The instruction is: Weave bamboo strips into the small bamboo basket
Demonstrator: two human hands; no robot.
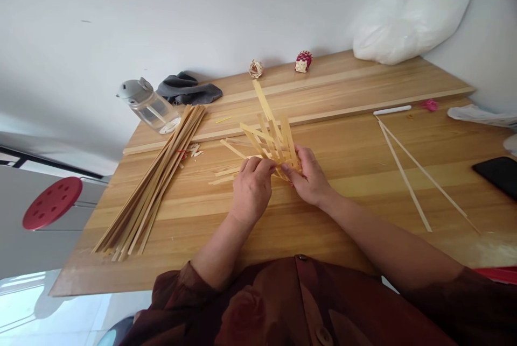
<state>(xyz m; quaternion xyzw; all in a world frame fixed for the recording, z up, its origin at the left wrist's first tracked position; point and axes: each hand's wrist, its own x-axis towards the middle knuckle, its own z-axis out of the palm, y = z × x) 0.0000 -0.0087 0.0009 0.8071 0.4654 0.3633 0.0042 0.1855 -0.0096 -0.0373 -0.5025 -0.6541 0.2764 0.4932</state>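
Note:
A partly woven piece of pale bamboo strips [271,139] is held over the middle of the table, its loose strip ends fanning up and to the left. My left hand [253,184] is closed, thumb and fingers pinching the strips at the near edge of the weave. From the right, my right hand [310,178] grips the woven part, thumb on the near side and fingers behind it. The fingertips of both hands almost meet. My fingers hide part of the weave.
A bundle of long strips [155,179] lies left, beside a water bottle [151,109] and dark cloth [188,87]. Behind are a woven ball [256,69], a small woven figure [302,62] and a white bag [412,20]. Rightward lie loose strips [406,174], a white pen-like stick [392,110] and a phone [498,176].

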